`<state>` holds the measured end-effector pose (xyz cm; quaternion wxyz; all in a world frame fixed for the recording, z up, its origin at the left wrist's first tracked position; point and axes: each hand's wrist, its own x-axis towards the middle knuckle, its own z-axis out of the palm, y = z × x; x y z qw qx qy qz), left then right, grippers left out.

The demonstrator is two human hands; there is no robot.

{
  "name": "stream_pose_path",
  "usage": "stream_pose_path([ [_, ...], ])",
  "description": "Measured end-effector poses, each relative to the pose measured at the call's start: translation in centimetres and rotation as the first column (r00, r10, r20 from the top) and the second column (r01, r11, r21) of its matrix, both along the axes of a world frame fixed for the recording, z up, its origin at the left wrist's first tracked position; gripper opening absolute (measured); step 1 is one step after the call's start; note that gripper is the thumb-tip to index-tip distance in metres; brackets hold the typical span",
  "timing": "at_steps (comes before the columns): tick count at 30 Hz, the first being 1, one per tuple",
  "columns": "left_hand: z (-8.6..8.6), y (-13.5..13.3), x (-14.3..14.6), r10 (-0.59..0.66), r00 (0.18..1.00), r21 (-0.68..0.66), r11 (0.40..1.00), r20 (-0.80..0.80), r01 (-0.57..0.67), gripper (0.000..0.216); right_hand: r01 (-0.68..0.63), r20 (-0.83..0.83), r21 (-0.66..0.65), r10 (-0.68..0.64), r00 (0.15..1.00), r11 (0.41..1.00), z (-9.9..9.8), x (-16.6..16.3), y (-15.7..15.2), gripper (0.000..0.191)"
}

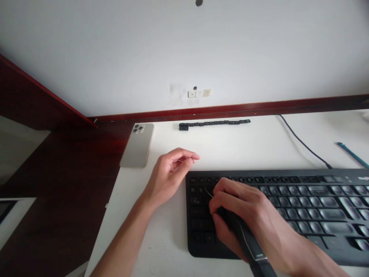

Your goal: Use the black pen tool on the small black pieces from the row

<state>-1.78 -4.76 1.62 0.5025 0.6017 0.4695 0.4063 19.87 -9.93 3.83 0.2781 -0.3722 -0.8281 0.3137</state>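
My right hand [242, 207] is closed around a black-handled tool [248, 240] above the left part of a black keyboard [305, 215]. A thin wire loop [208, 192] shows at the tool's tip, close to the keys. My left hand [170, 175] rests on the white desk [161, 234] just left of the keyboard, its fingers loosely curled. It holds nothing that I can see. Its fingertips are nearest to the keyboard's top left corner.
A titanium-coloured smartphone [137, 146] lies face down near the desk's left edge. Behind it runs a row of small black pieces [215, 123]. A dark cable [302, 142] and a blue stick [353, 154] lie at right. Dark red wood [75, 161] borders the desk.
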Motion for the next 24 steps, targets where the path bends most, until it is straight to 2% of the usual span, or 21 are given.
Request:
stream_pose_path([
  [4, 0.3, -0.1, 0.1, -0.055, 0.997, 0.035, 0.998, -0.058, 0.058, 0.019, 0.001, 0.039, 0.008, -0.002, 0.999, 1.000, 0.0, -0.1, 0.0, 0.015],
  [9, 0.2, 0.0, 0.1, -0.034, 0.996, 0.044, 0.998, -0.078, 0.038, 0.018, 0.022, 0.032, -0.027, -0.021, 0.999, 0.999, 0.0, 0.2, -0.1, 0.015],
  [14, 0.0, -0.1, 0.1, -0.041, 0.994, 0.039, 0.998, -0.104, 0.046, 0.018, 0.048, 0.073, -0.090, -0.041, 0.996, 0.995, 1.2, 0.3, -0.1, 0.024],
  [17, 0.0, -0.1, 0.1, -0.040, 0.992, 0.044, 0.998, -0.119, 0.045, 0.018, 0.078, 0.081, -0.072, -0.072, 0.994, 0.994, 1.5, 0.5, 0.0, 0.023],
  [21, 0.1, -0.1, 0.1, -0.061, 0.987, 0.064, 0.995, -0.147, 0.071, 0.018, 0.115, 0.092, -0.071, -0.108, 0.990, 0.991, 0.6, 1.2, -0.1, 0.022],
  [24, 0.6, -0.2, 0.1, -0.148, 0.972, 0.084, 0.983, -0.185, 0.165, 0.018, 0.087, 0.123, -0.126, -0.071, 0.990, 0.988, -0.4, 1.8, -0.3, 0.026],
])
